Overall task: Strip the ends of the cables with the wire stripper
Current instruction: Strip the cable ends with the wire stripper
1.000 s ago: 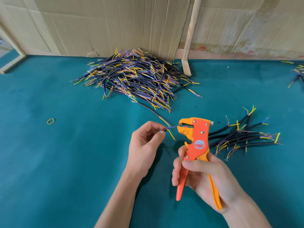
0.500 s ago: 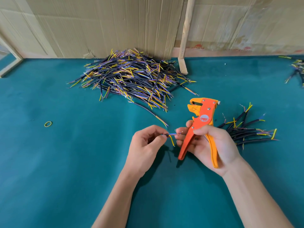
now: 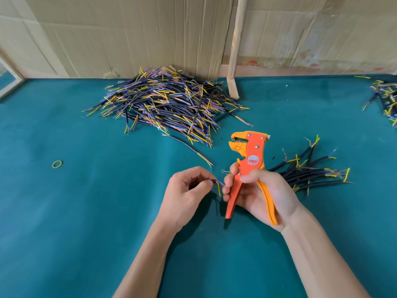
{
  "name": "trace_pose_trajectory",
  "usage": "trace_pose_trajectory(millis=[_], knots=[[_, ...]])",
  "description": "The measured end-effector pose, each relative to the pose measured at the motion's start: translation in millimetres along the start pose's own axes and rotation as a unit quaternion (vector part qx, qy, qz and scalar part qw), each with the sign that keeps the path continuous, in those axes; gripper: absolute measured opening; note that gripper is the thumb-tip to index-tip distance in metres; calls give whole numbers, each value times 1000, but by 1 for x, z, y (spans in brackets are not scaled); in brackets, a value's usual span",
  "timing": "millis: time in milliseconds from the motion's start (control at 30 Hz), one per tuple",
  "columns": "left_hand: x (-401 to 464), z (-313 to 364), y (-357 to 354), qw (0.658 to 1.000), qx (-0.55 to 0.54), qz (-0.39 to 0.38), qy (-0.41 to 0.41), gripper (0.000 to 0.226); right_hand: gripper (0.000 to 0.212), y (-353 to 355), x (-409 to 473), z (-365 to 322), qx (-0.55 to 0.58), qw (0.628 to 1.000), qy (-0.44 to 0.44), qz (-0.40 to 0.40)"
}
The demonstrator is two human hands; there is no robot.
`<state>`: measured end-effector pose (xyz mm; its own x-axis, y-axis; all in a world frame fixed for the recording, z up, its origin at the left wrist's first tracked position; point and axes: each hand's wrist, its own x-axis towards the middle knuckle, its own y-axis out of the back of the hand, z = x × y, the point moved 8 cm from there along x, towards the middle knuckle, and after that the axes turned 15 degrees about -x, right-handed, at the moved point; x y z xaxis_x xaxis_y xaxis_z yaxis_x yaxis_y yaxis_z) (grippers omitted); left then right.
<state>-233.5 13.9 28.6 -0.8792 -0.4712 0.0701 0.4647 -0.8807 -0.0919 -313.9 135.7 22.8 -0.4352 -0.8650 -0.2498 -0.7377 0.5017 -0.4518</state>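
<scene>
Cable (image 3: 215, 182) is pinched in our left hand (image 3: 186, 191), its loose wire ends sticking out toward the right fingers (image 3: 228, 183). Our right hand (image 3: 261, 194) grips the wire stripper (image 3: 247, 168) upright, head up and clear of the cable. Big cable pile (image 3: 167, 102) sits behind, smaller bunch (image 3: 311, 173) to the right, all on the teal table (image 3: 86, 211).

Our left hand (image 3: 187, 190) sits just left of the wire stripper (image 3: 249, 166), thumb and forefinger pinching a short cable (image 3: 214, 182). Our right hand (image 3: 262, 194) wraps the stripper's handles from the right, tool head upright, fingertips (image 3: 226, 183) touching the cable's bared wires. Both forearms reach in from below.
</scene>
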Motion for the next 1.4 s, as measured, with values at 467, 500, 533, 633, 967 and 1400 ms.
trace_pose_trajectory(millis=[467,500,533,633,967,1400], knots=[[6,0,20,992,-61,112,-3,9,21,1,-8,-3,71,997,26,-31],[5,1,18,994,-41,102,-8,9,20,5,-8,-4,72,997,29,-12],[4,0,18,995,-30,98,-11,9,18,8,-7,-4,74,997,32,10],[4,-2,18,993,-70,99,-13,10,15,19,-8,-11,84,992,62,65],[5,-1,17,993,-65,99,-14,10,22,43,-18,-23,99,972,130,169],[4,2,6,998,-28,61,-4,10,24,7,-6,-9,44,993,69,83]])
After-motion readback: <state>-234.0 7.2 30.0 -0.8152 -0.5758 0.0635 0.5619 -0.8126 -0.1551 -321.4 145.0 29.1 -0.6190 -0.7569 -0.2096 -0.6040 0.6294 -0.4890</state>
